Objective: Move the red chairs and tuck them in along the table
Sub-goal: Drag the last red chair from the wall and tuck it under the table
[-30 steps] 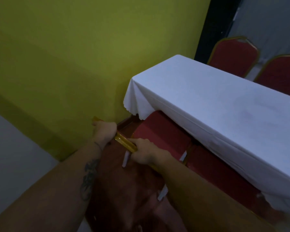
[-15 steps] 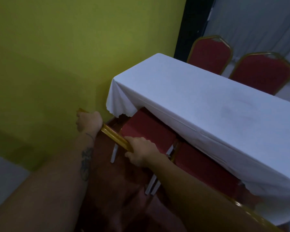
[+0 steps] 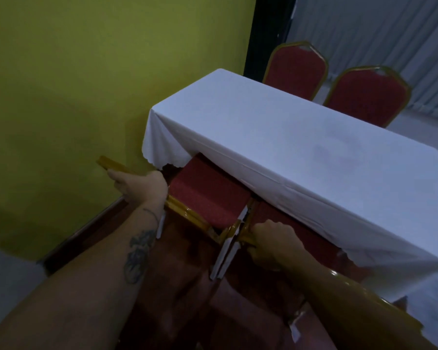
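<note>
Yellow-green wall at left. Left hand (image 3: 139, 186), grip clamped on gold back frame of first red chair (image 3: 205, 198), seat tucked under white-clothed desk (image 3: 301, 147). Right hand (image 3: 273, 245), grip clamped on neighbouring red chair (image 3: 309, 238) frame, likely to square both together. Two far chairs (image 3: 297, 68) beyond desk.

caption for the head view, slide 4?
Both hands, left and right, grip gold-framed red chairs tucked under white-clothed table.

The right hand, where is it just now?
In the head view the right hand is low and right of centre, gripping the gold top rail of the second red chair, just below the white tablecloth.
</note>
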Tool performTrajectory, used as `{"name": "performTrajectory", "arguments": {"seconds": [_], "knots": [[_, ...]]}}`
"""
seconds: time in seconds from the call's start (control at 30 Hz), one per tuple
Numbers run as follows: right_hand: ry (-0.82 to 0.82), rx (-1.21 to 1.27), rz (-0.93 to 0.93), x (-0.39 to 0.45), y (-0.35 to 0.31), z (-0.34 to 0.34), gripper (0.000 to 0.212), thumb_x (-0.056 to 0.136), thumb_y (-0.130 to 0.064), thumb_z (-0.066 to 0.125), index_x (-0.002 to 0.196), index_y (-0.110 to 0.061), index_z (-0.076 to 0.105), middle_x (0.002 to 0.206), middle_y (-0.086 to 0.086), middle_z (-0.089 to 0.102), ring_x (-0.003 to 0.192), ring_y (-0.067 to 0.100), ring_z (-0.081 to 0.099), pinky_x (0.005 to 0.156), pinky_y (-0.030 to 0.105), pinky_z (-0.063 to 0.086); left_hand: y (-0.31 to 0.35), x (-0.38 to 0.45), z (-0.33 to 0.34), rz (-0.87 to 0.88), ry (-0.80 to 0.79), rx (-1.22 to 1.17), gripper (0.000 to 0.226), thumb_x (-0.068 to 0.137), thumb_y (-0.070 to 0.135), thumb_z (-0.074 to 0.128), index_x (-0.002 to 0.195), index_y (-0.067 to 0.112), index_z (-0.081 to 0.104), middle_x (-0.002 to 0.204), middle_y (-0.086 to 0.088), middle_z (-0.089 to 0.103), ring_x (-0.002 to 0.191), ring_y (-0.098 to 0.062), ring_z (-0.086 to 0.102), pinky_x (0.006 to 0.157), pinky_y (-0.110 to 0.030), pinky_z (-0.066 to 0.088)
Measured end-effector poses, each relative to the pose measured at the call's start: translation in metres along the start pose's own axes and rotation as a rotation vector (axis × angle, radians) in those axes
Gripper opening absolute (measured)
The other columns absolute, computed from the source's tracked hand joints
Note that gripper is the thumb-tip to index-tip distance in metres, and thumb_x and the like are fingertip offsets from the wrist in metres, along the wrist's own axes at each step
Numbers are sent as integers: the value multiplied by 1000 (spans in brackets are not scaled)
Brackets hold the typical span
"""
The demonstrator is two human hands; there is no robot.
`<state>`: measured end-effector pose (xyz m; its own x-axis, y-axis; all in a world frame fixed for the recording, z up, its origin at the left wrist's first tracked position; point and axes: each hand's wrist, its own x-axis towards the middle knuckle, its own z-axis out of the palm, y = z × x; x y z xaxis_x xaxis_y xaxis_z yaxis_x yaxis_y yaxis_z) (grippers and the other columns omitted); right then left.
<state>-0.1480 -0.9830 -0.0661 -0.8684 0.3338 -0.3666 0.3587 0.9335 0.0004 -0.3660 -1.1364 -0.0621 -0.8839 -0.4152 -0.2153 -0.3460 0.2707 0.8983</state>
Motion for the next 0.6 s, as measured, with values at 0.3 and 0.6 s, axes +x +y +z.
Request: {"name": "performTrajectory", "arguments": {"seconds": [0.3,0.6], "knots": [[92,20,7,41,-7,-1,21,91,-36,62,83,-16,65,77,0,59,56,19,51,48,28,31,18,12,21,46,24,23,82,87,10,55,158,10,12,153,-14,35,128,-38,50,95,-46,45],[97,28,18,59,-8,-10,27,92,-40,64,82,-15,62,72,0,53,55,18,49,47,28,31,24,32,39,78,-16,91,84,87,9,57,157,9,12,152,-16,35,127,-41,51,96,-50,46]]}}
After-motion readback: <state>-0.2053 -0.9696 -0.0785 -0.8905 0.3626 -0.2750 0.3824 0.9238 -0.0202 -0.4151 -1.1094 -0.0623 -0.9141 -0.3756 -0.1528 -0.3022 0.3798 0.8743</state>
